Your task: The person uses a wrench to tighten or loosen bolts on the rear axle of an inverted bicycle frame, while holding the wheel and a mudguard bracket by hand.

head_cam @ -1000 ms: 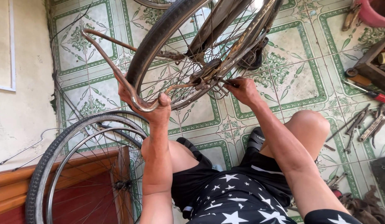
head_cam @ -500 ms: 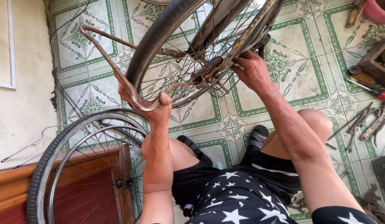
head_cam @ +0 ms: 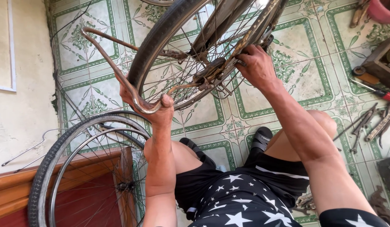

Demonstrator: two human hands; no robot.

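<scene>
Bicycle wheel [head_cam: 169,46] stands over the green patterned tile floor [head_cam: 304,71]; left hand [head_cam: 155,107] curls its fingers around the rusty bent rod [head_cam: 115,69], right hand [head_cam: 258,63] grips the frame stay [head_cam: 249,35]. Spare wheel [head_cam: 77,168] leans nearby, tools [head_cam: 371,124] lie scattered at right

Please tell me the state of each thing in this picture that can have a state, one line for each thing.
left hand: closed around the curved rusty rod
curved rusty rod: gripped, hooked around the tyre
right hand: fingers pressed on the rusty frame near the hub
bicycle wheel: mounted in the frame, off the floor
loose wheel: standing upright against the wooden furniture
hand tools: lying on the tiled floor
</scene>
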